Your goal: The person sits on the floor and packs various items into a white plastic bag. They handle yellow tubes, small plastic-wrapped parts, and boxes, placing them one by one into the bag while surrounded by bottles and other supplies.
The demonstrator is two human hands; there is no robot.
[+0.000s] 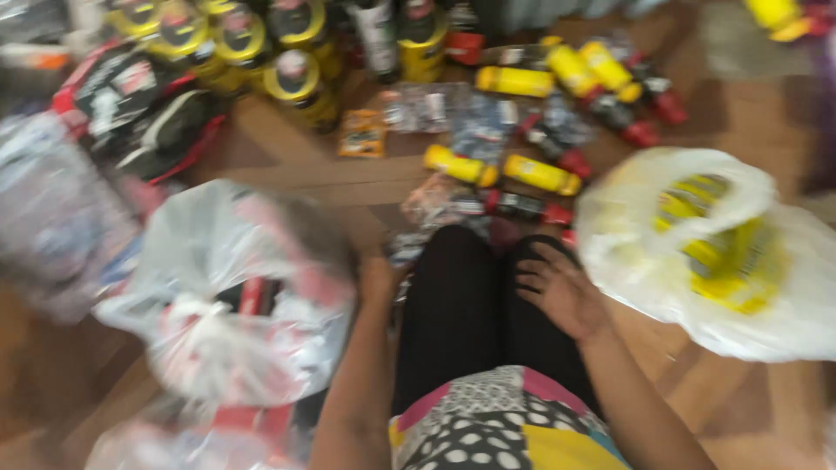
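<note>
The right hand (557, 292) rests open on the black-clad knee (522, 305); the left hand (376, 280) (blurred, grip unclear) touches the white bag (218, 287) at nine o'clock. The bag of yellow bottles (723, 252) lies at three o'clock, nearer the right hand.

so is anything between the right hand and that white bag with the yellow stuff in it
Nothing visible does. The right hand rests on the person's black-clad knee, and the white plastic bag of yellow items lies just beside it on the wooden floor. The picture is blurred, so small things could be missed.
</note>
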